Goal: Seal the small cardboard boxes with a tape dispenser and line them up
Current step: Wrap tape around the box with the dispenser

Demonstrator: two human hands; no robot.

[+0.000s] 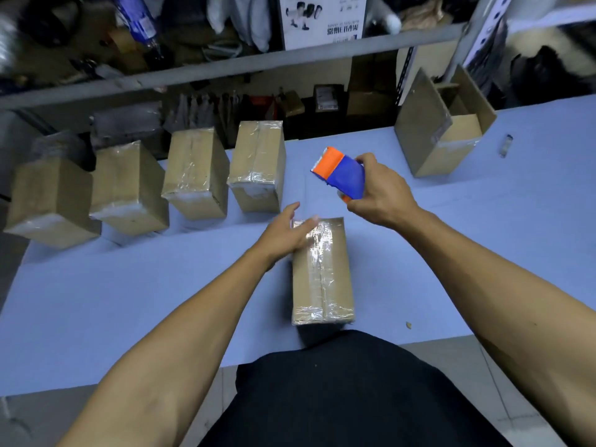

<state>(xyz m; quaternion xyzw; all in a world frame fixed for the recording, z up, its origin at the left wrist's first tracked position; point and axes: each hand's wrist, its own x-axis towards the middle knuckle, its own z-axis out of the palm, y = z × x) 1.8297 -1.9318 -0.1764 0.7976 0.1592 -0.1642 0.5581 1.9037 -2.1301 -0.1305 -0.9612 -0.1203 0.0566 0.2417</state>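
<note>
A small cardboard box lies in front of me on the blue table, clear tape running along its top seam. My left hand rests open on the box's far left corner, fingers spread. Above and beyond the box, my right hand grips a blue and orange tape dispenser, held in the air. Several taped boxes stand in a row along the far left edge, the nearest of them just beyond my left hand.
An open, larger cardboard box stands at the back right of the table. A small clear object lies to its right. Cluttered metal shelving runs behind the table. A scrap lies near the front edge.
</note>
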